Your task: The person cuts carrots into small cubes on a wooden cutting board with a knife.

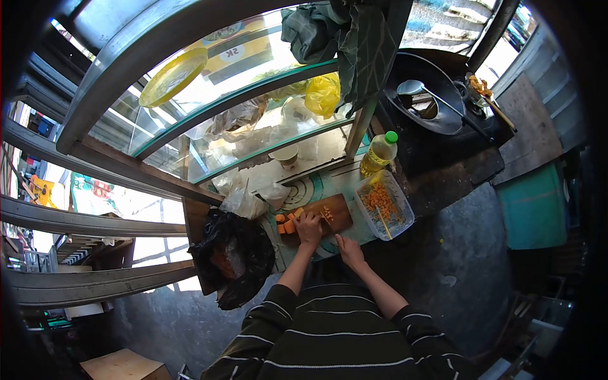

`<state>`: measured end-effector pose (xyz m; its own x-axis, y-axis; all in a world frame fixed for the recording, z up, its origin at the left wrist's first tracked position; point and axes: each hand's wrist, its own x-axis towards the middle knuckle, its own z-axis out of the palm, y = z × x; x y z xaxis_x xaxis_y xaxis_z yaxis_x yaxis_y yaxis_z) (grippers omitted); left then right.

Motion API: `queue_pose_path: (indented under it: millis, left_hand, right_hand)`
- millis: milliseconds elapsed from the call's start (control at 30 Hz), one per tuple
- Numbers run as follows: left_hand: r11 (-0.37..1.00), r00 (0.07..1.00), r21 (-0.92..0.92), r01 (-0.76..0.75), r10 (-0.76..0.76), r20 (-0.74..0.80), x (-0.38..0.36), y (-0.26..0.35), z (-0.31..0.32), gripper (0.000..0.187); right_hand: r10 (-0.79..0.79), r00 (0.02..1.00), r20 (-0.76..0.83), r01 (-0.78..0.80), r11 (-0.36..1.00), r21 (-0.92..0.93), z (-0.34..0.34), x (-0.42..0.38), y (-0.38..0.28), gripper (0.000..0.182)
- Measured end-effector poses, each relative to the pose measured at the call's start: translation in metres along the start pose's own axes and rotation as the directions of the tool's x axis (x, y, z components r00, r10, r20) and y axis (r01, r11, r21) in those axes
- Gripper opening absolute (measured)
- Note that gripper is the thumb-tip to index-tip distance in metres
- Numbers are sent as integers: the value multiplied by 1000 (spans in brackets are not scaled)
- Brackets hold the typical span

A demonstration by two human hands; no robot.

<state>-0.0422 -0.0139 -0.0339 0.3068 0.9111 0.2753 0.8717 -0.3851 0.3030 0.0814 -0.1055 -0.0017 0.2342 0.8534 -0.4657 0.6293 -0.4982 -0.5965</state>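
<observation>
A brown wooden cutting board (341, 211) lies on the counter with orange carrot chunks (280, 223) at its left and small diced carrot bits (327, 214) near its middle. My left hand (308, 228) is closed over a carrot piece on the board, its fingers bent. My right hand (350, 250) is wrapped round the handle of a knife at the board's near edge; the thin blade shows only faintly beside the diced bits. To the right stands a clear plastic container (406, 217) of diced carrot with a light-coloured stick or handle leaning in it.
A green-capped bottle of yellow oil (379, 155) stands behind the container. A wok (443, 123) with a ladle (411, 87) sits on the stove at the right. A black plastic bag (253, 250) is at the left, and a glass display case (253, 136) rises behind the board.
</observation>
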Motion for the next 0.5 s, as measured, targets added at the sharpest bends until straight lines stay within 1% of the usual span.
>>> queue_pose_path:
  millis: [33, 67, 133, 233, 333, 467, 500]
  left_hand:
    - [999, 999, -30, 35, -35, 12, 0, 1, 1, 9]
    - [999, 999, -33, 36, -35, 15, 0, 2, 2, 9]
    - [998, 997, -11, 69, -69, 26, 1, 1, 0, 8]
    - [997, 998, -46, 63, -62, 29, 3, 1, -2, 8]
    - [997, 997, -37, 75, -74, 29, 3, 1, -4, 8]
    - [996, 995, -25, 83, -81, 52, 4, -1, -2, 7]
    - [996, 996, -19, 86, -86, 38, 3, 0, -1, 7]
  right_hand:
    - [-10, 1000, -3, 10, 1000, -16, -1, -5, 2, 58]
    - [-7, 1000, -3, 7, 1000, -18, -2, -9, 3, 58]
    - [14, 1000, -9, -14, 1000, 1, -1, -12, 0, 57]
    - [17, 1000, 13, -17, 999, -39, 1, 1, 0, 56]
    - [-11, 1000, -10, 11, 1000, -14, 3, 18, -3, 57]
    - [-37, 999, 14, 37, 999, -4, 4, 6, 3, 57]
    - [-35, 999, -13, 35, 999, -3, 3, -1, 3, 57]
